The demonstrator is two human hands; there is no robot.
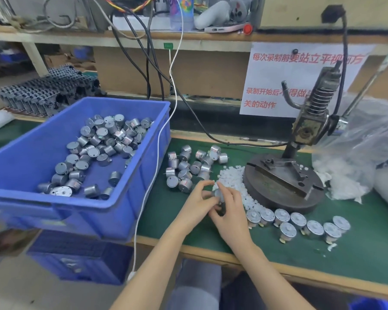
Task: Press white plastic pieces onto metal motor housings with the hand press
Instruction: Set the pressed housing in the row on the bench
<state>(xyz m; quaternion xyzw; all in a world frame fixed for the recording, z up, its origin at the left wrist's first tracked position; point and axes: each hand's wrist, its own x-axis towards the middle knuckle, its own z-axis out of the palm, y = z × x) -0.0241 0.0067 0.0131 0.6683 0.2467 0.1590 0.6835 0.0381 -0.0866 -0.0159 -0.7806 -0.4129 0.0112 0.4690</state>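
Both hands meet over the green mat, holding one metal motor housing [217,195] between them. My left hand [197,204] grips it from the left, and my right hand [229,211] pinches at its top with thumb and forefinger. A pile of small white plastic pieces [235,177] lies just right of the hands, against the round base of the hand press [282,186]. Loose housings [188,166] lie in a heap behind the hands. A row of housings with white pieces on them [298,222] stands in front of the press.
A blue bin [126,198] with several motor housings fills the left side, overhanging the table edge. A white cable [157,153] hangs across its right wall. A clear bag of white pieces [354,157] sits right of the press. Shelves with cables are behind.
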